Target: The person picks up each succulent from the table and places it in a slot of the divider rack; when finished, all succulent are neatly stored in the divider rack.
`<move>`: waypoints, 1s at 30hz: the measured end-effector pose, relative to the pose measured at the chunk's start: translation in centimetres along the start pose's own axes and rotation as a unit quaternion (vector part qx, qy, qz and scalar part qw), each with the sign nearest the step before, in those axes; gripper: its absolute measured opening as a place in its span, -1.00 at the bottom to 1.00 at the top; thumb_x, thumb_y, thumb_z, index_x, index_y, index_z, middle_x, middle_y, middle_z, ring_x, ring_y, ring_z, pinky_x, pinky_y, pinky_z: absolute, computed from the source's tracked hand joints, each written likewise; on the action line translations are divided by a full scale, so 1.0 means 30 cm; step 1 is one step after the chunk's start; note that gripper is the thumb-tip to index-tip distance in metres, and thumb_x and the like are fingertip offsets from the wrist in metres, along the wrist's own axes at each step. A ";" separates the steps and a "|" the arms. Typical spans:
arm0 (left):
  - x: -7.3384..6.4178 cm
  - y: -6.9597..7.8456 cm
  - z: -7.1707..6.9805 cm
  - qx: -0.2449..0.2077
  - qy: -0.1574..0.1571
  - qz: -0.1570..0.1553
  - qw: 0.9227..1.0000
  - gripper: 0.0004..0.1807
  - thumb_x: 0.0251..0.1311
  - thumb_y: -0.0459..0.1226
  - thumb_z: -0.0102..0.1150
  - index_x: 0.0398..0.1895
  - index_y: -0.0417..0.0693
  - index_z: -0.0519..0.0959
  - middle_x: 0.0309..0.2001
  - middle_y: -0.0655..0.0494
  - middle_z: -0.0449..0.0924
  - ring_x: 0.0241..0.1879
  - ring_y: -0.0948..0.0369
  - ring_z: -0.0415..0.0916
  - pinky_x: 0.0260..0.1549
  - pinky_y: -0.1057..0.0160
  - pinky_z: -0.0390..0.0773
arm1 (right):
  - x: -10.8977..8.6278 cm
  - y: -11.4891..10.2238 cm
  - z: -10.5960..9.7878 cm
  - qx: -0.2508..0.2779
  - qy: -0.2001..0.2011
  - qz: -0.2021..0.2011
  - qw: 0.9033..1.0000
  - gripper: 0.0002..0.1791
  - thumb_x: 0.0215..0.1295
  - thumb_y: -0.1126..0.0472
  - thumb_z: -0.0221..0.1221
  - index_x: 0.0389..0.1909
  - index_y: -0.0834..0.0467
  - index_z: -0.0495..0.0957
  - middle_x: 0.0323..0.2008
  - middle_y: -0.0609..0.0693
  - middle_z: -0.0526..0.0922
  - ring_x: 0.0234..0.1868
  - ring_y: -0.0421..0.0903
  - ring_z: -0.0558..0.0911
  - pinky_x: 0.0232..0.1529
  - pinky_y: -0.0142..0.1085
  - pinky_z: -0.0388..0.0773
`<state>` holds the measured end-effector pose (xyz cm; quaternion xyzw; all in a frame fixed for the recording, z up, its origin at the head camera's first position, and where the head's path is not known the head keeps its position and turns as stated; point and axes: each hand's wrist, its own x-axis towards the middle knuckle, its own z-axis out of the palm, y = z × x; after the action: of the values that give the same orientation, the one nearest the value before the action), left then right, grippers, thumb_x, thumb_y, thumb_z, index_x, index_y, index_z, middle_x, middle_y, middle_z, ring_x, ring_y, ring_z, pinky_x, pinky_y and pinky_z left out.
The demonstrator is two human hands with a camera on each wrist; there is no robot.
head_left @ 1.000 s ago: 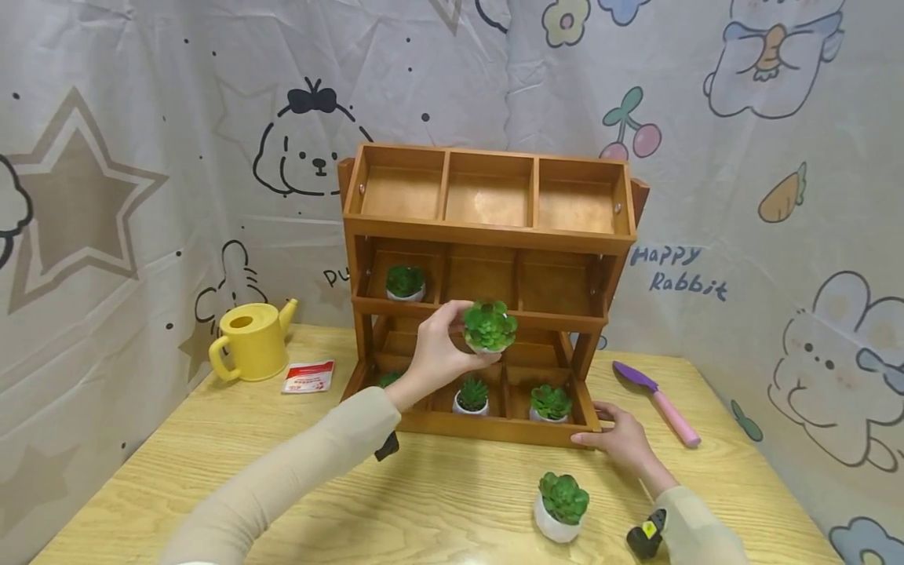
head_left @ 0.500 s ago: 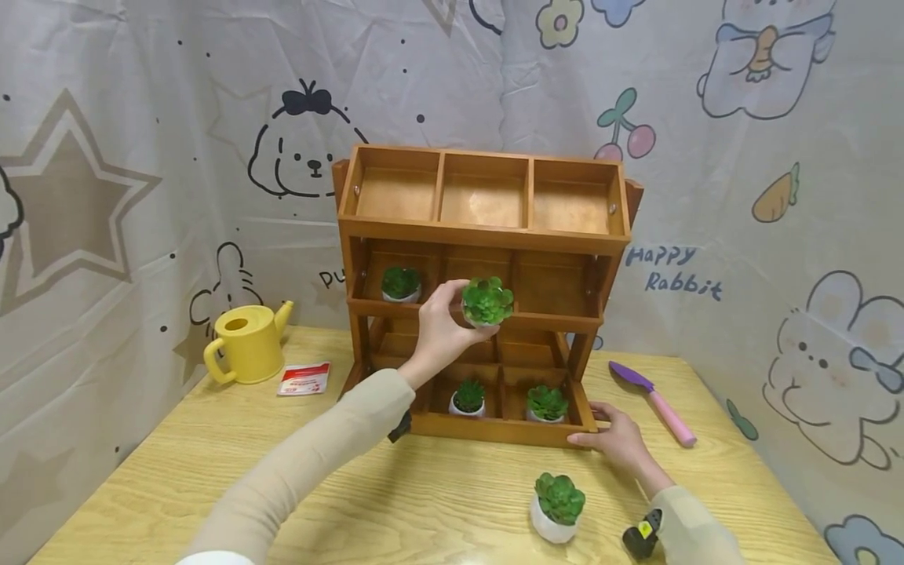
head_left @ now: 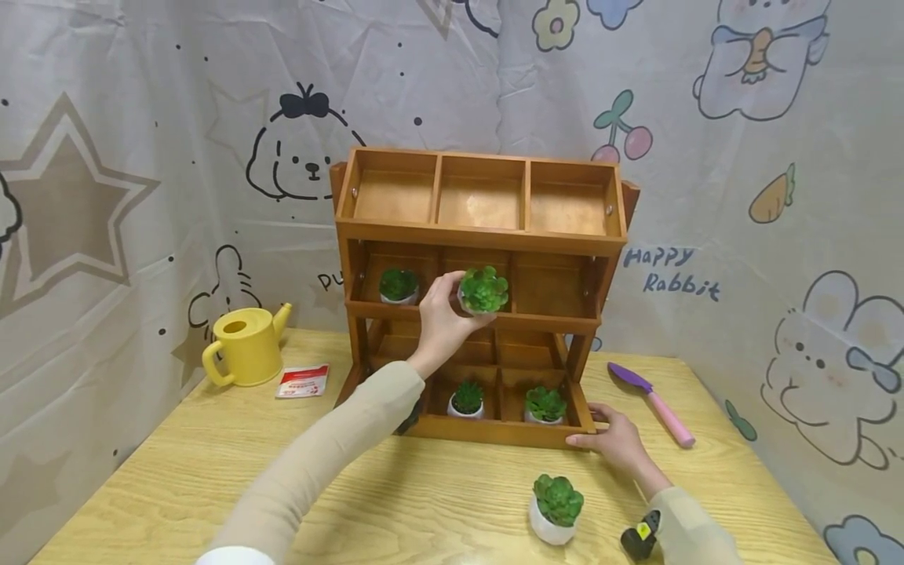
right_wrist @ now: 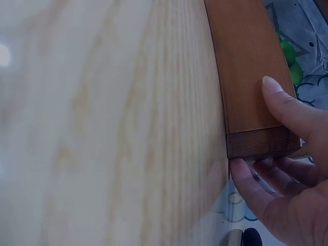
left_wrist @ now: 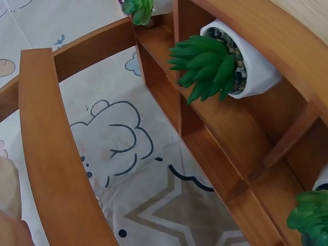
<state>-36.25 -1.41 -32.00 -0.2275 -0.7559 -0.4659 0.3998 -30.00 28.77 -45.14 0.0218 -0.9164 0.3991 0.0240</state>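
Note:
My left hand [head_left: 439, 328] holds a small potted succulent [head_left: 483, 290], thumb and fingers round its white pot, in front of the middle tier's centre compartment. The wooden three-tier shelf [head_left: 480, 228] stands at the back of the table. My right hand [head_left: 617, 443] grips the shelf's lower right corner; in the right wrist view the thumb [right_wrist: 287, 102] lies on the front board and the fingers bend round its end. A succulent [head_left: 399, 286] sits in the middle tier's left compartment. A spiky succulent [head_left: 467, 399] and a leafy succulent [head_left: 544, 404] occupy the bottom tier.
Another potted succulent [head_left: 555, 508] stands on the table [head_left: 424, 502] near the right forearm. A yellow watering can [head_left: 247, 345] and a red-and-white packet [head_left: 303, 381] are on the left. A purple-and-pink trowel [head_left: 657, 404] lies right of the shelf.
My left hand has raised the held succulent from below the middle tier's front board to the height of its centre compartment. My right hand stays at the shelf corner.

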 end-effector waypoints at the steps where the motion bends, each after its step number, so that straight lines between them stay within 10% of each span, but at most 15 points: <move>1: 0.001 0.000 0.002 -0.001 0.001 -0.002 1.000 -0.30 -0.27 -0.21 0.59 0.02 -0.17 0.47 -0.11 -0.08 0.55 -0.13 0.05 0.53 -0.13 0.12 0.56 | -0.001 0.000 0.001 0.001 0.000 0.000 1.000 -0.04 -0.06 -0.01 0.47 0.29 0.39 0.27 0.12 0.43 0.48 0.02 0.29 0.59 0.00 0.03 0.55; 30: 0.053 -0.005 0.039 0.040 -0.020 -0.105 0.993 -0.31 -0.23 -0.25 0.54 0.04 -0.22 0.46 -0.08 -0.20 0.50 -0.05 -0.09 0.47 -0.05 -0.01 0.53 | 0.006 0.006 0.001 0.001 0.002 0.003 1.000 -0.01 -0.07 -0.03 0.47 0.30 0.38 0.26 0.13 0.42 0.47 0.03 0.29 0.58 0.01 0.04 0.53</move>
<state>-37.75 -0.48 -31.07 -0.1392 -0.8015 -0.4700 0.3424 -30.18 28.86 -45.29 0.0182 -0.9159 0.4004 0.0243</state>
